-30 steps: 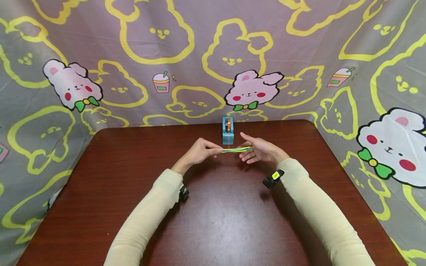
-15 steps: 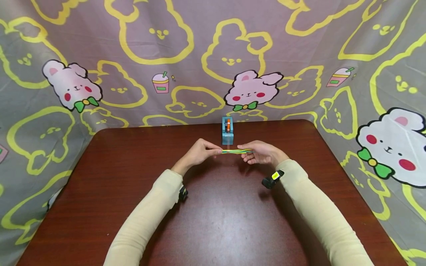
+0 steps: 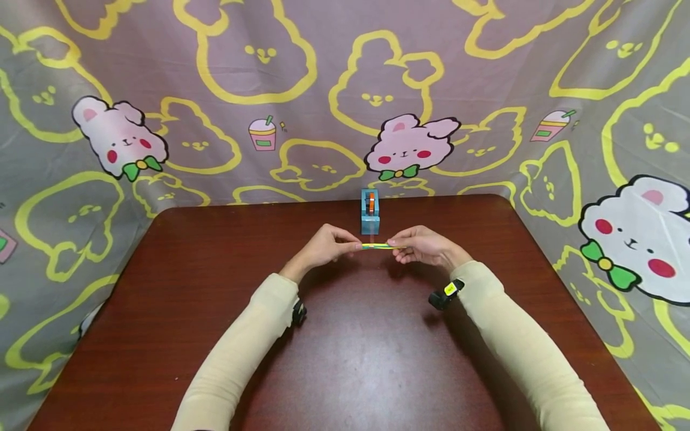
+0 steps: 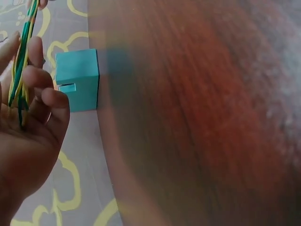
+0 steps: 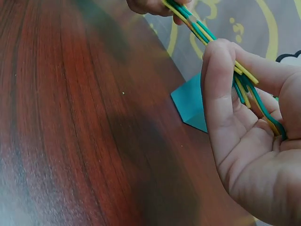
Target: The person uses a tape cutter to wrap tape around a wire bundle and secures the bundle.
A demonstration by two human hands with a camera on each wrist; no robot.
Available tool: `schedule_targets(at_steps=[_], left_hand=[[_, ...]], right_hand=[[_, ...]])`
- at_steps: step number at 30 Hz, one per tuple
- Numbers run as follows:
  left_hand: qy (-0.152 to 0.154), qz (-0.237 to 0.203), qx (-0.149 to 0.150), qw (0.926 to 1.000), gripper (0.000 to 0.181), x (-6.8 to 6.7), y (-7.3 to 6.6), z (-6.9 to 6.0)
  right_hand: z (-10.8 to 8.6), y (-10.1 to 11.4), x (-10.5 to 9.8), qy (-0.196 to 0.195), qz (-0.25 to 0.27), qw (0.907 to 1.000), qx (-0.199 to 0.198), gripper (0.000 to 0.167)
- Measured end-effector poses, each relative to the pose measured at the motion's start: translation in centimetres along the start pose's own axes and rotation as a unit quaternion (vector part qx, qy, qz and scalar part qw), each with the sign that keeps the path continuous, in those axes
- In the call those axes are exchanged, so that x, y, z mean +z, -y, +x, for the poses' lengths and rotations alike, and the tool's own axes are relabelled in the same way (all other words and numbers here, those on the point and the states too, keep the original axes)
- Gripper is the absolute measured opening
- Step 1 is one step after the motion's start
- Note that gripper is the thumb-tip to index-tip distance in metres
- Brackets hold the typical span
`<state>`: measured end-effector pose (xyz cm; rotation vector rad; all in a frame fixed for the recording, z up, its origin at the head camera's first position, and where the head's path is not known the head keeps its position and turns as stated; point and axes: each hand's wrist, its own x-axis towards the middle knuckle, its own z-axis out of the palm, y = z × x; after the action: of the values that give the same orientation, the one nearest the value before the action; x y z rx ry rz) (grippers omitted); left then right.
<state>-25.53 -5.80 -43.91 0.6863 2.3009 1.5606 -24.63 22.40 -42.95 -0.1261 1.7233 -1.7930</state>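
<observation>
A bundle of thin yellow and green strands (image 3: pixel 374 246) is stretched level between the two hands, above the table. The left hand (image 3: pixel 327 245) pinches its left end between thumb and fingers; in the left wrist view loose strand ends (image 4: pixel 19 89) lie against the curled fingers. At the other end the right hand (image 3: pixel 426 245) pinches the bundle with thumb and index finger, and strand ends (image 5: pixel 263 110) reach into the palm. Just behind the bundle stands a blue tape dispenser (image 3: pixel 370 224) with an orange part, a clear strip hanging from its front toward the bundle.
The dark red-brown table (image 3: pixel 334 359) spreads around and in front of the arms. A patterned curtain (image 3: pixel 302 120) with rabbit drawings hangs behind it and along both sides. A small white speck (image 3: pixel 176 378) lies at the table's left front.
The right hand's raised thumb and spread fingers have closed onto the bundle, and the strands now lie closer together. The left hand keeps its pinch almost unmoved.
</observation>
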Motion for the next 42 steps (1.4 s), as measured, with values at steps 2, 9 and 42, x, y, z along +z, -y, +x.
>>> schedule_targets(at_steps=[2, 9, 42], left_hand=[[0.001, -0.013, -0.009, 0.9999, 0.019, -0.1, 0.2, 0.0], [-0.017, -0.080, -0.053, 0.9952, 0.044, -0.4, 0.9, 0.4], [0.068, -0.170, -0.190, 0.9647, 0.059, -0.7, 0.3, 0.8]], right_hand=[[-0.2, 0.1, -0.1, -0.003, -0.018, 0.9997, -0.015, 0.012], [-0.6, 0.2, 0.0, -0.014, -0.067, 0.9954, -0.067, 0.017], [-0.5, -0.2, 1.0, -0.071, -0.209, 0.9531, -0.207, 0.017]])
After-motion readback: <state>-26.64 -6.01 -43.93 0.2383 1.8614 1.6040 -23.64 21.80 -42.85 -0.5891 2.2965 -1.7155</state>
